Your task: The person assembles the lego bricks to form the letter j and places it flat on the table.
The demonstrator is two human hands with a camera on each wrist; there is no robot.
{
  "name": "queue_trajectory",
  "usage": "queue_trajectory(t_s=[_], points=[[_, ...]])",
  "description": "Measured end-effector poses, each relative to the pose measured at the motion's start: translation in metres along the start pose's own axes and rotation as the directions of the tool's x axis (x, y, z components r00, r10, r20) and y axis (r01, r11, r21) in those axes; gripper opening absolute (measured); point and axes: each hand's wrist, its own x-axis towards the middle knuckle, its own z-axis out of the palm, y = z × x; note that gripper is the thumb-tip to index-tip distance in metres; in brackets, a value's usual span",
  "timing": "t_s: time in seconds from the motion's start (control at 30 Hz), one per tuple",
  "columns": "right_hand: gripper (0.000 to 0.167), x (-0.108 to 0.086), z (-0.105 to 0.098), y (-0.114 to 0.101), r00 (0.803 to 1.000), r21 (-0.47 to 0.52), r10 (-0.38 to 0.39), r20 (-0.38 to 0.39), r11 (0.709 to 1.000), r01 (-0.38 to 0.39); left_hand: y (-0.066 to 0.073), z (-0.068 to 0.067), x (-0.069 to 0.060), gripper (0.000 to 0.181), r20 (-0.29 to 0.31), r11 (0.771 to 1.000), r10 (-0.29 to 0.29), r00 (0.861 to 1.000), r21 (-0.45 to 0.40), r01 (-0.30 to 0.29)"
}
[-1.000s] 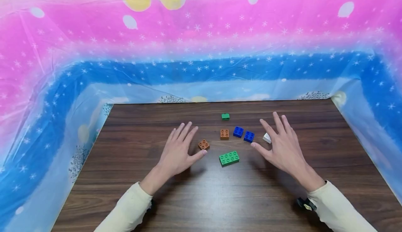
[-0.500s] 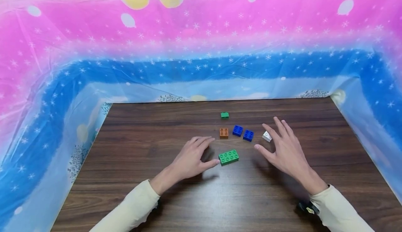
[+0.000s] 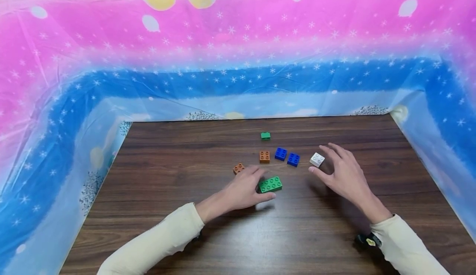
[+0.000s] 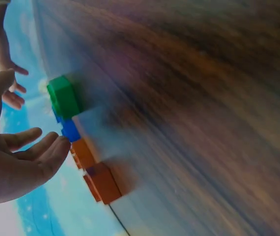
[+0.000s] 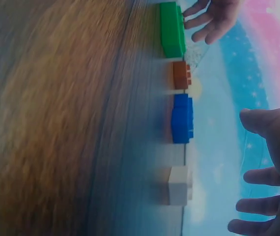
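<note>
My left hand [image 3: 244,189] hovers at the left end of the long green brick [image 3: 271,184], thumb and fingers apart; in the left wrist view a gap shows between its fingers and the green brick [image 4: 65,97]. Partly behind that hand lies an orange brick [image 3: 239,168]. Spread around the white brick [image 3: 317,159], without holding it, are the fingers and thumb of my right hand [image 3: 346,176]. The right wrist view shows the white brick [image 5: 178,185] standing on the table, apart from that hand [image 5: 277,172].
Between the hands lie another orange brick [image 3: 264,156] and two blue bricks [image 3: 280,154] [image 3: 293,159]. A small green brick [image 3: 265,136] sits farther back on the brown wooden table [image 3: 178,151]. Patterned cloth [image 3: 223,80] surrounds the table's back and sides.
My left hand has moved right, from beside the left orange brick to the long green brick. My right hand has shifted slightly right and nearer, its fingers less spread, uncovering the white brick.
</note>
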Motion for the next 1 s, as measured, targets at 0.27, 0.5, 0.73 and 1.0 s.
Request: queue_trajectory(t_s=[0.27,0.5,0.73,1.0], points=[[0.075,0.004,0.006,0.014,0.999,-0.018,0.032,0.025,0.999,-0.031,0.001,0.010,0.011,0.076,0.040,0.999,-0.021,0.999,0.037,0.020],[0.073,0.007,0.007,0.021,0.998,-0.012,0.044,0.041,0.999,-0.044,0.000,0.016,0.017,0.070,0.026,0.998,-0.031,0.999,0.053,0.030],[0.074,0.012,0.012,0.030,0.995,0.000,0.068,0.070,0.998,-0.068,-0.001,0.020,0.021,0.064,-0.008,0.997,0.001,1.000,0.080,0.000],[0.075,0.016,0.018,0.036,0.986,0.005,0.088,0.144,0.996,-0.089,0.000,0.022,0.022,0.062,-0.029,0.991,0.016,0.999,0.135,-0.012]])
